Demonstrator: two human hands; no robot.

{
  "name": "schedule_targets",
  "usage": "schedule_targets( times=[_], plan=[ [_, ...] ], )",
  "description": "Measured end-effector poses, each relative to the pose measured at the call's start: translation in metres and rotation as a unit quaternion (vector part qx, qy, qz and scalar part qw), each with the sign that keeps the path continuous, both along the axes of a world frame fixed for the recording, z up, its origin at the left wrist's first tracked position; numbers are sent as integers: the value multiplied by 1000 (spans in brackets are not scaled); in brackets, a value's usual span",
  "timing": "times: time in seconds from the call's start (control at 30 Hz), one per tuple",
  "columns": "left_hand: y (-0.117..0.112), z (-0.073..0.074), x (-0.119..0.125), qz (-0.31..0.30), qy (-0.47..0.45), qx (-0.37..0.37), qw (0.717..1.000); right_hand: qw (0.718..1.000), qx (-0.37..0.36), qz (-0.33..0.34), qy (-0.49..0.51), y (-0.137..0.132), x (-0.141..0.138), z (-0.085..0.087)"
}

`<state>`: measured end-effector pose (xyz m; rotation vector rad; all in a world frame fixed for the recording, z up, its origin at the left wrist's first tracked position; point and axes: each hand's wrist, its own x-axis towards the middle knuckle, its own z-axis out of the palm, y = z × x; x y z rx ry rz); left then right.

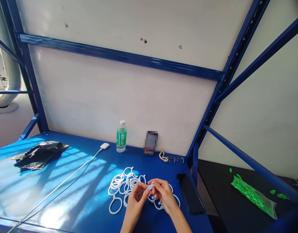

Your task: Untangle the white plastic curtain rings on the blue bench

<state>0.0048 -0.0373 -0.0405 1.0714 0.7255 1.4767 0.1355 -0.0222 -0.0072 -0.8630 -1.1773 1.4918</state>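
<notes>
White piece (151, 185) part-hidden by left hand (137, 198), right hand (165, 194); shape unclear

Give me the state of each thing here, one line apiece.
Left hand, pinching a small white piece
Right hand, pinching the same piece
Rings, loosely heaped
Bottle, upright, capped
Phone, flat, screen dark
Black bag, crumpled
Green bag, lying flat, filled
Cable, uncoiled
Glasses, folding unclear
Pixelated item, upright

Workshop-like space, blue metal shelving (124, 57)
</notes>
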Motion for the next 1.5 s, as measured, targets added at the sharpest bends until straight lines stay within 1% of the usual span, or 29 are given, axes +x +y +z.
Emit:
schedule_targets(
  times=[0.2,0.43,0.5,0.57,0.63,0.67,0.7,0.73,0.8,0.83,0.87,0.93,1.0,1.03,1.07,1.13,1.2,1.23,1.3,1.37,1.4,1.47,1.5],
  plan=[
    [0,3,0,-36,-26,-4,999,1000,-5,-12,12,1,-1,-2],
    [-1,2,1,-30,-17,-1,999,999,-20,-23,15,1,-2,-9],
    [0,0,1,-19,-16,1,1000,999,-21,-26,15,1,-4,-9],
    [2,-1,0,5,-10,-5,1000,1000,-18,-24,-4,2,-5,-8],
    [2,-2,-1,55,19,-13,998,997,3,-37,-61,4,-5,-8],
    [2,-3,-2,91,47,-16,995,992,26,-58,-110,5,-3,-8],
    [1,-3,-3,131,84,-16,988,979,60,-89,-171,5,-2,-9],
    [0,-4,-4,171,127,-15,977,958,101,-124,-240,6,0,-10],
    [0,-7,-7,246,210,-3,946,891,184,-182,-373,6,4,-13],
    [0,-8,-8,276,246,7,929,855,213,-198,-430,6,5,-15],
    [1,-10,-9,300,277,19,913,821,232,-206,-478,6,6,-17],
    [3,-12,-11,332,333,47,881,768,239,-212,-555,5,7,-23],
    [4,-14,-12,354,382,63,851,729,231,-220,-605,5,8,-27],
    [4,-15,-12,360,405,66,838,715,227,-225,-622,5,8,-29],
    [4,-16,-12,365,425,65,826,705,224,-229,-633,5,8,-31],
    [4,-18,-11,367,461,57,806,694,222,-232,-644,5,9,-33],
    [4,-21,-10,367,482,54,794,693,224,-234,-644,6,10,-33],
    [4,-22,-10,370,487,54,789,697,227,-237,-638,6,10,-32],
    [5,-24,-9,380,488,59,784,716,239,-246,-608,7,11,-28],
    [5,-22,-8,387,476,69,786,758,254,-250,-546,7,11,-22],
    [5,-20,-8,382,465,78,795,783,260,-249,-508,7,10,-19],
    [3,-14,-7,354,429,101,825,825,260,-243,-439,7,9,-14],
    [1,-10,-7,333,408,111,843,842,252,-236,-414,7,8,-12]
  ],
)
